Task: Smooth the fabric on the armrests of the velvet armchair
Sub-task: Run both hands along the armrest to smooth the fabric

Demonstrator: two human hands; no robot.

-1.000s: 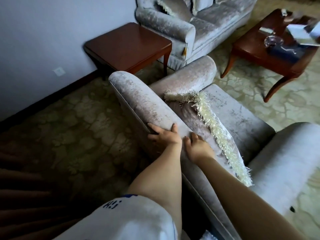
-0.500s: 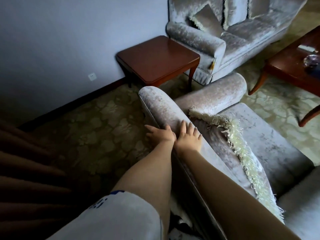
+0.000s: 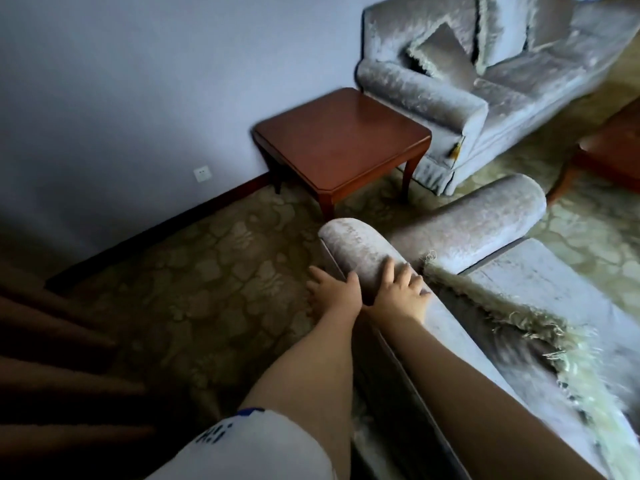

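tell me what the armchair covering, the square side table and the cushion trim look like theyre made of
Armchair covering: looks like pale grey crushed velvet, with a mottled sheen and darker brushed patches.
Side table: apparently reddish-brown wood, smooth with a soft varnished gleam; solid or veneer cannot be told.
Cushion trim: cream shaggy fringe, loose yarn-like strands; the fibre is unclear.

armchair point(image 3: 460, 230) is pale silvery-grey crushed velvet with a mottled sheen, its cushion point(image 3: 519, 323) edged in cream shaggy fringe. side table point(image 3: 343, 140) is reddish-brown wood, carpet point(image 3: 214, 271) olive-beige with a blotchy cobble pattern, wall point(image 3: 138, 81) plain bluish-grey
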